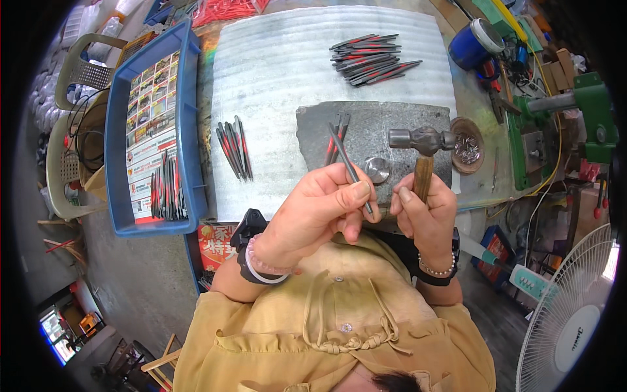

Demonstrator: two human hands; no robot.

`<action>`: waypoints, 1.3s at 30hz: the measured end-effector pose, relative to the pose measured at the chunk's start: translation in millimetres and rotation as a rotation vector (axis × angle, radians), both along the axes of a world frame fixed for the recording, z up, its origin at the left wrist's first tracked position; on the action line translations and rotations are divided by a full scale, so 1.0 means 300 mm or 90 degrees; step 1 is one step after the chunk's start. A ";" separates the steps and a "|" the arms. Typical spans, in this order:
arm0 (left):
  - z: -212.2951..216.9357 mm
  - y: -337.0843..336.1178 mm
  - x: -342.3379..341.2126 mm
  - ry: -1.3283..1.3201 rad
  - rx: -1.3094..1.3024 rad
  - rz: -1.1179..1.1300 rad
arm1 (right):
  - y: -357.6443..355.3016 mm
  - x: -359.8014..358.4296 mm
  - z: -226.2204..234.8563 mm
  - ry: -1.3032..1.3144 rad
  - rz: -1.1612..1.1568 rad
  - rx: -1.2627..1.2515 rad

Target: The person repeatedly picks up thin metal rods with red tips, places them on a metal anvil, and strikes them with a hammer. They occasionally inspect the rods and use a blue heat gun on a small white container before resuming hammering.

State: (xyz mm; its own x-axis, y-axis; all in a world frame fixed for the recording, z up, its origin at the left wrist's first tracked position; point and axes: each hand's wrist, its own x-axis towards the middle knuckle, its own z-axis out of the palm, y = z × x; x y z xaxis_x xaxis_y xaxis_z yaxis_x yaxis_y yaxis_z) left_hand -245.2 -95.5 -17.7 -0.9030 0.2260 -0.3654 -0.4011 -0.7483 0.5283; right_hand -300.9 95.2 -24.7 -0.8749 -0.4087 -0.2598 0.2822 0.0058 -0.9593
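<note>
White sheet (pixel 274 81) lies bare beside slab's (pixel 369 134) left edge; left hand (pixel 323 202) pinches rod (pixel 353 171), right hand (pixel 428 212) grips hammer (pixel 423 157).

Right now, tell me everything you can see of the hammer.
The hammer has a scuffed grey metal head and a brown handle that looks like worn wood. The head's left end is a stout cylinder, its right end narrower. The head lies crosswise in view, with the handle running back toward the person. The right hand grips the handle, hiding its lower end. The head shows over the grey slab; whether they touch, I can't tell.
</note>
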 end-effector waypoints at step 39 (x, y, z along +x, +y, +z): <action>-0.260 -0.334 -0.851 0.192 -1.217 -0.214 | 0.114 -0.130 -0.111 0.195 0.034 0.103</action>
